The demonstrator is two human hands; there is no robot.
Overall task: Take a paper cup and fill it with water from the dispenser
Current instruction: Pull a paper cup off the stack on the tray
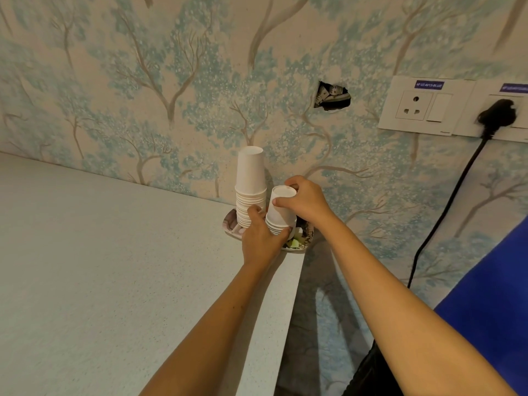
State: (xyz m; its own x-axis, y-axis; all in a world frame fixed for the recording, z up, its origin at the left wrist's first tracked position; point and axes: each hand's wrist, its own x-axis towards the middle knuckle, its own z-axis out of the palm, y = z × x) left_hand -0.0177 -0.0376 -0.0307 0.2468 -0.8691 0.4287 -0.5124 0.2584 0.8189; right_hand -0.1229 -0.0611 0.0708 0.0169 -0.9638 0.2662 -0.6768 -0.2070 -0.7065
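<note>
My two bare forearms run up from the bottom of the frame toward the middle. My left hand [261, 238] is closed around the lower rims of the short stack of cups [281, 217], thumb on the right side at the stack's base. My right hand [303, 200] grips the top paper cup [283, 201], which sits upside down on that short stack, with my thumb across its front and my fingers curled over its flat bottom. Both stacks stand on a small patterned tray [231, 224] at the far right corner of the pale speckled counter [100, 267], just right of centre in the frame. The taller stack of cups [251, 184], also inverted, stands just left of the short one, touching my left fingers. Behind them rises the tree-patterned wallpaper [171, 67], with a ragged hole [333, 95] above the cups. At the upper right are a white socket panel [423, 107] and a black plug [498, 114] whose cord hangs down.
</note>
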